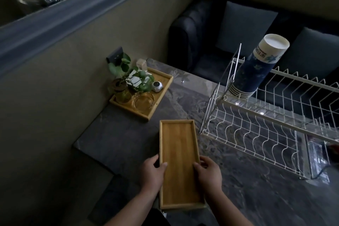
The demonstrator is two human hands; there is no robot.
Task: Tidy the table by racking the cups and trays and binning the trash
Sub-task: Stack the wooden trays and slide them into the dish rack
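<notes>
Left hand (152,172), right hand (209,172): gripping long rectangular bamboo tray (178,152) by side rims.
Held level, likely for slotting into white wire rack (256,134) at two o'clock.

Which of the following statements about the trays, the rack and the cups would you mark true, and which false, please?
1. Both the left hand and the right hand grip the long wooden tray by its long sides. True.
2. The stack of paper cups stands upright on the table. False: it leans upside down in the wire rack.
3. A tray already sits in the wire rack. False: no tray is in it.
4. A second wooden tray by the wall carries a plant and a glass dish. True.
</notes>
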